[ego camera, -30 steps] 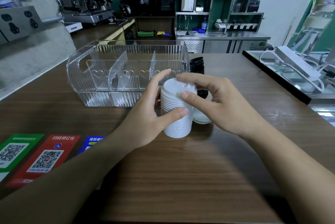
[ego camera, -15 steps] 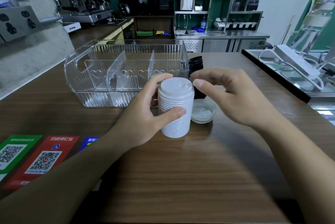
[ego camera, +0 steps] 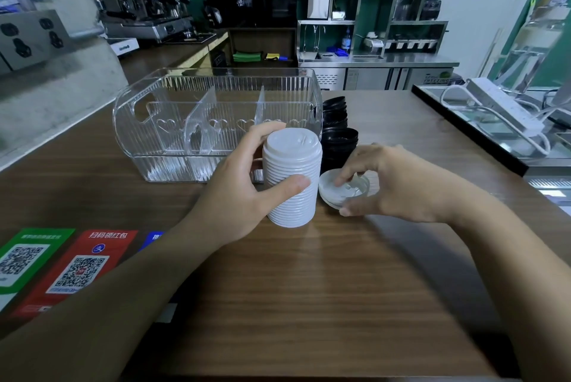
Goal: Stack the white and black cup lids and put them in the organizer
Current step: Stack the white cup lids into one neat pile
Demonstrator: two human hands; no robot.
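A tall stack of white lids (ego camera: 292, 177) stands on the wooden counter, and my left hand (ego camera: 244, 193) wraps around its left side. Just right of it a loose white lid (ego camera: 336, 193) lies upside down on the counter, tilted a little, with my right hand (ego camera: 389, 184) closed on its rim, fingers above and thumb below. Black lids (ego camera: 338, 134) sit in stacks behind the white stack. The clear plastic organizer (ego camera: 173, 122) with two dividers stands behind my left hand, and its compartments hold nothing.
QR-code stickers (ego camera: 71, 264) lie on the counter at the near left. A black-edged glass case (ego camera: 482, 131) with a white power strip (ego camera: 506, 106) runs along the right. A concrete wall with sockets stands at left. Bare wood spreads in front.
My right hand has left the top of the white stack and dropped to the loose lid on the counter, closing on it. My left hand keeps its hold on the stack.
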